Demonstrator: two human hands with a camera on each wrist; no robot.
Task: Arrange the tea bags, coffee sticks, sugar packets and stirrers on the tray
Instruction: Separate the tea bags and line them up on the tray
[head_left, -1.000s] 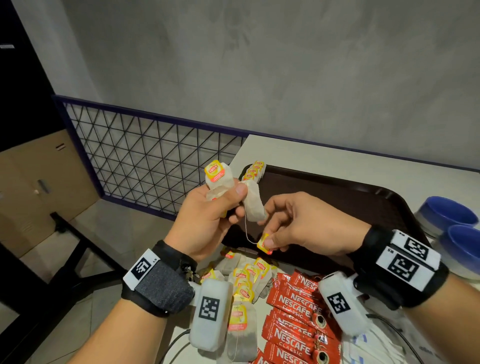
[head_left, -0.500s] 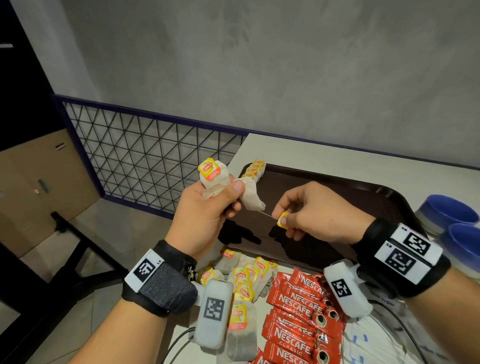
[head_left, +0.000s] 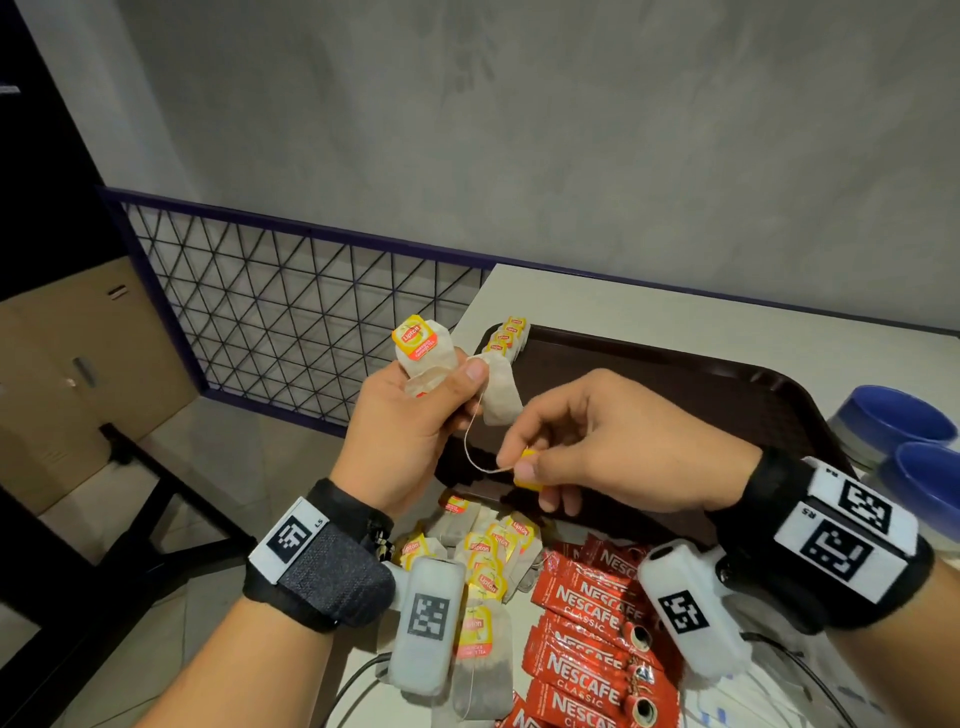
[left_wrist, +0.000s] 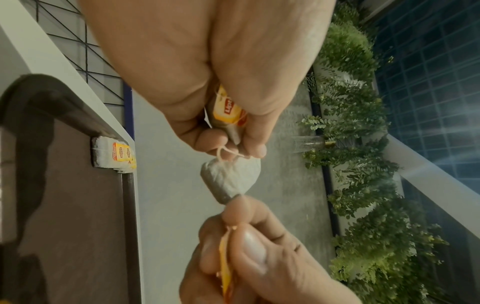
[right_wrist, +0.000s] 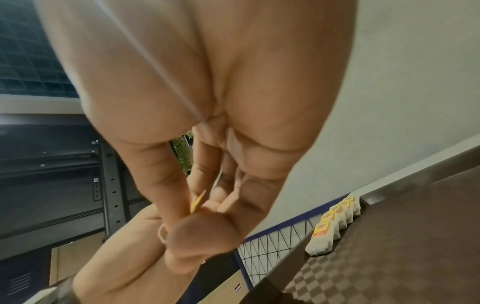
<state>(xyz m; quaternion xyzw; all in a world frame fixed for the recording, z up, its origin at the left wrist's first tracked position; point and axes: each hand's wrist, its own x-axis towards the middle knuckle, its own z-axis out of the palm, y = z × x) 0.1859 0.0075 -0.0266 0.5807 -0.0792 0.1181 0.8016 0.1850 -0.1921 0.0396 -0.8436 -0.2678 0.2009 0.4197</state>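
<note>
Gripping a small bunch of tea bags, our left hand has its thumb pressed over them and its fingers curled round, one yellow label sticking up above the fist. From the head view we also see one loose tea bag hanging beside that thumb, its string looping down to the yellow tag that our right hand pinches between thumb and forefinger. Both hands are held above the near left part of the brown tray. A short row of tea bags stands on the tray's far left corner. On the table near us lie a pile of tea bags, red coffee sticks to its right, and white packets at the lower right that we cannot identify. Two blue-lidded containers stand just right of the tray.

From the left wrist we see our fingers closed on a labelled bag, the loose bag dangling below them, and the right hand's fingertips clamped on the tag's edge. The row sits at the tray corner.

From the right wrist, blurred, our thumb and fingers are together on the thin yellow tag; the row of bags lines the tray's rim.
</note>
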